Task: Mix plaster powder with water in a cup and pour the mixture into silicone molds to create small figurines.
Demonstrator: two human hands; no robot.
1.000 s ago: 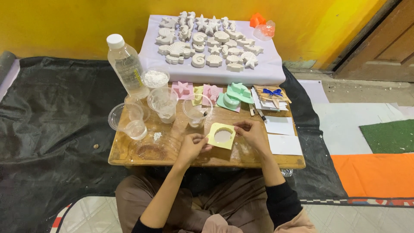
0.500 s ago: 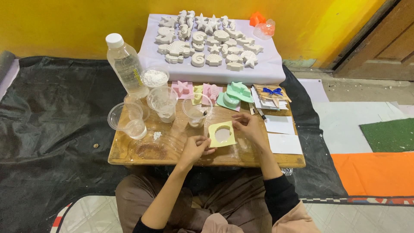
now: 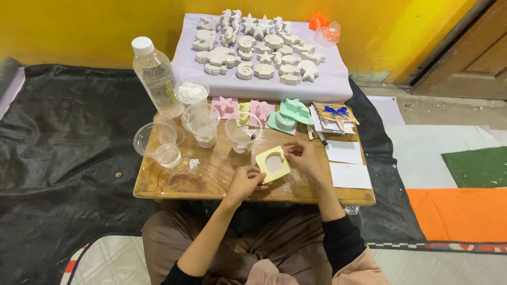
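Both my hands hold a small pale yellow square mould (image 3: 272,164) with a white filled shape in its middle, just above the low wooden table (image 3: 174,184). My left hand (image 3: 244,182) grips its lower left corner. My right hand (image 3: 302,158) pinches its right edge near the top. The mould sits tilted between them, over the table's front middle.
Clear plastic cups (image 3: 200,124) (image 3: 243,133) (image 3: 158,145), a water bottle (image 3: 157,76) and a bowl of white powder (image 3: 191,93) stand at the left. Pink and green moulds (image 3: 288,115), cards (image 3: 335,117) and white paper (image 3: 348,163) lie at the right. White shell and star casts (image 3: 259,45) cover a cloth behind.
The yellow mould has tipped a little and shifted slightly under my fingers. My hands stay in almost the same place.
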